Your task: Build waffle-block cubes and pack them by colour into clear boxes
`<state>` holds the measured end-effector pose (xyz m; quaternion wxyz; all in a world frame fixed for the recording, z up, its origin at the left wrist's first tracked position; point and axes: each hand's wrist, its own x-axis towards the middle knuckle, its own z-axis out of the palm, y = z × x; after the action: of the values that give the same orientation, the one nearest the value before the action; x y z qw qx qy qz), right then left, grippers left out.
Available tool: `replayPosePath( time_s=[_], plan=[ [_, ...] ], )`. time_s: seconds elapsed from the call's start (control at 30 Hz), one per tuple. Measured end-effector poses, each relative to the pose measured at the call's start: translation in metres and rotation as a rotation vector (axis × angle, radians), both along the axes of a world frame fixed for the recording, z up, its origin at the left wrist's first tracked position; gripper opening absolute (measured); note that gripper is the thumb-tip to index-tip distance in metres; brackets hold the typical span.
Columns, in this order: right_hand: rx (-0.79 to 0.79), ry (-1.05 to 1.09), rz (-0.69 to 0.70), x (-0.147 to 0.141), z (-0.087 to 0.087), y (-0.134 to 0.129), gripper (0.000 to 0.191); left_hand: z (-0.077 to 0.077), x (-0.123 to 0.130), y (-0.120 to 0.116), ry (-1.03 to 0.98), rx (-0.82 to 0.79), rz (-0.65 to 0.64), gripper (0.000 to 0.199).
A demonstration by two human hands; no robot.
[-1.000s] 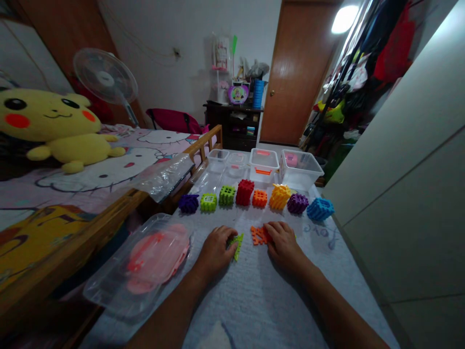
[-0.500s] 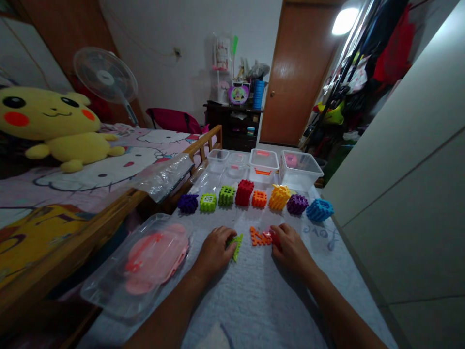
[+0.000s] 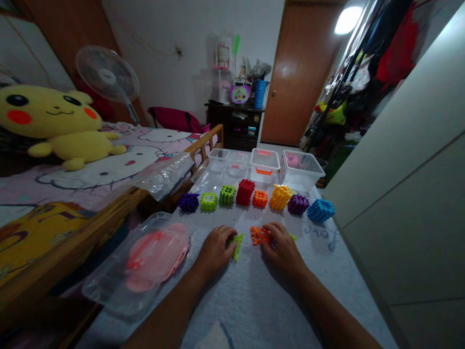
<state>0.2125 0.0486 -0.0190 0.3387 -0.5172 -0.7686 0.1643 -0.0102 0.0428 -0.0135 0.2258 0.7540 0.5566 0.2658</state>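
My left hand (image 3: 217,247) is closed around a lime-green interlocking building piece (image 3: 238,247), which stands tilted at the fingertips near the tabletop. To its right, my right hand (image 3: 283,245) has its fingers curled down on orange building pieces (image 3: 258,236) that are flat and notched, with parts overlapping. The palm and fingers hide some of the orange. Another bit of lime-green piece (image 3: 293,237) peeks out just beyond the right hand. Behind both hands runs a row of stacked blocks, among them a red stack (image 3: 245,192), an orange one (image 3: 260,198) and a yellow one (image 3: 280,198).
Clear plastic bins (image 3: 302,169) line the table's far end. A transparent lid (image 3: 127,271) with pink pieces under or on it lies at the left. A wooden bed rail (image 3: 109,213) borders the table's left side, and a pale cabinet (image 3: 407,194) stands on the right.
My right hand has slid left, over the orange pieces, uncovering a green bit on its right. The left hand stays where it was with the green piece.
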Motion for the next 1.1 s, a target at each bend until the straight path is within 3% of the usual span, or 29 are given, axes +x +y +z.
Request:
replayPosePath(
  time_s=[0.23, 0.37, 0.5, 0.63, 0.7, 0.83, 0.97, 1.1],
  plan=[
    [0.078, -0.113, 0.170, 0.002, -0.005, 0.003, 0.050, 0.001, 0.001, -0.001, -0.008, 0.001, -0.006, 0.018],
    [0.190, -0.236, 0.101, 0.001, 0.001, 0.002, 0.038, -0.001, 0.000, -0.001, -0.016, 0.003, 0.001, 0.019],
    [0.036, -0.326, -0.036, -0.001, 0.012, -0.007, 0.018, -0.001, 0.000, 0.000, -0.008, 0.003, -0.002, 0.018],
    [-0.089, -0.491, -0.087, -0.008, 0.016, -0.016, 0.033, 0.001, 0.000, 0.000, -0.002, 0.008, -0.004, 0.019],
    [-0.093, -0.519, -0.075, -0.011, 0.016, -0.018, 0.025, 0.001, 0.000, 0.000, -0.005, 0.011, 0.000, 0.018],
    [-0.089, -0.510, -0.056, -0.010, 0.016, -0.020, 0.008, 0.001, 0.000, 0.000, -0.005, 0.008, -0.007, 0.018],
    [-0.088, -0.402, -0.081, -0.003, 0.015, -0.019, 0.014, 0.002, 0.000, 0.000, -0.006, -0.002, 0.003, 0.017],
    [-0.009, -0.280, 0.026, -0.001, 0.011, -0.011, 0.016, 0.002, 0.000, 0.000, 0.006, -0.008, 0.000, 0.019]
  ],
)
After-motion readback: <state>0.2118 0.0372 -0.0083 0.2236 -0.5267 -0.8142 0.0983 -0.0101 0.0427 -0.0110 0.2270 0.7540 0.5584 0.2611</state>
